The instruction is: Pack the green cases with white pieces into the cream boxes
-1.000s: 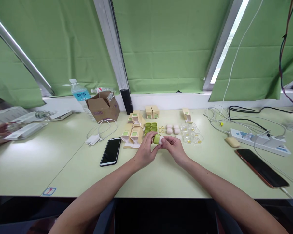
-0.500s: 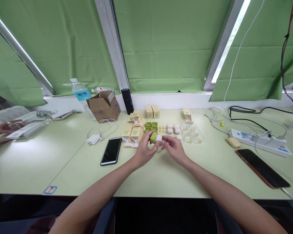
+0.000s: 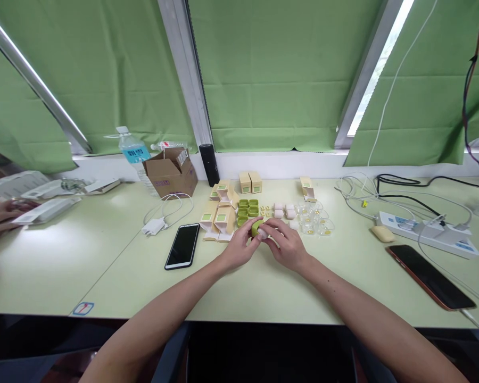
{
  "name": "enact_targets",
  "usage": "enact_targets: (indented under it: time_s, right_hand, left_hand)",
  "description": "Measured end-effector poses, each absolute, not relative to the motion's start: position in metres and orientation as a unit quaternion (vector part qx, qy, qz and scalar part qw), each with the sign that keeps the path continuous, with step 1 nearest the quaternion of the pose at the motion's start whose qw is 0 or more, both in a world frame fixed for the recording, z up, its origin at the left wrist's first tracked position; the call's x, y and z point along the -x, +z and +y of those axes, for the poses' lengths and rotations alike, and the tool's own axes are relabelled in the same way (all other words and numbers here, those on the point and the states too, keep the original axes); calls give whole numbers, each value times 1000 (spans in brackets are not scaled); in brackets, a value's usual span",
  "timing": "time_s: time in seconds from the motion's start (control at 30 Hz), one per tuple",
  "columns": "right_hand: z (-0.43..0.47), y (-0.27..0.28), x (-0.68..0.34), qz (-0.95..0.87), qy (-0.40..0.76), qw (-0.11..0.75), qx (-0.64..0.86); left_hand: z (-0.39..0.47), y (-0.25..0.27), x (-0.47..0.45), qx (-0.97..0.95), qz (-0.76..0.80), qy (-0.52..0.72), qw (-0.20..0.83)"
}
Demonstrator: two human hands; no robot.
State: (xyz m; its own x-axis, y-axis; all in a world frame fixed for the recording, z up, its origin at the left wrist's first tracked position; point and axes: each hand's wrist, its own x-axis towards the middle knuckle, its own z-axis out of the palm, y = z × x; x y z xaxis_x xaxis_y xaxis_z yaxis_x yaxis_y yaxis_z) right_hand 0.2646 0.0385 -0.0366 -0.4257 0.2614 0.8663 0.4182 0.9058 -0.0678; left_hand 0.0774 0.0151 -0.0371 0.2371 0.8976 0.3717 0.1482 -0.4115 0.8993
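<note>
Between my two hands is a small green square-sided cup [image 3: 256, 228] with a pale pink rounded piece [image 3: 262, 233] at its right end. My left hand [image 3: 238, 246] is wrapped round the green cup. With bent fingers, my right hand [image 3: 286, 247] grips the pale piece, which the fingers partly cover. Just beyond my hands stand several green cups [image 3: 248, 207] in rows. To their right lie tiny yellow pieces [image 3: 265, 208], several pale pink blocks [image 3: 284, 208] and clear plastic domes [image 3: 314, 217]. Open cream cartons [image 3: 217, 213] stand left of the cups.
A phone [image 3: 182, 246] lies left of my hands, near a white charger [image 3: 154, 226]. A brown box [image 3: 171, 173] and water bottle [image 3: 134, 154] stand behind. On the right are a power strip [image 3: 427, 232] and another phone [image 3: 431, 276]. Another person's hand [image 3: 8, 211] shows far left.
My right hand has closed in on the green cup, its fingers now over the pale piece. More of the green cups behind shows.
</note>
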Motion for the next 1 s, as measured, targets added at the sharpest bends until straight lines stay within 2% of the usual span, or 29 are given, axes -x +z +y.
enact_targets:
  time_s: [0.43,0.77,1.0]
  right_hand:
    - [38,-34,-265,-830,-146,500,199]
    - [36,-33,-262,-830,-164,499,188]
    - [36,-32,-263,-836,-187,476,199]
  left_hand:
    - [17,-41,-83,-636,352,512,458]
    - [12,-37,-86,-643,419,506,394]
    - [13,-42,-83,-654,385,504,412]
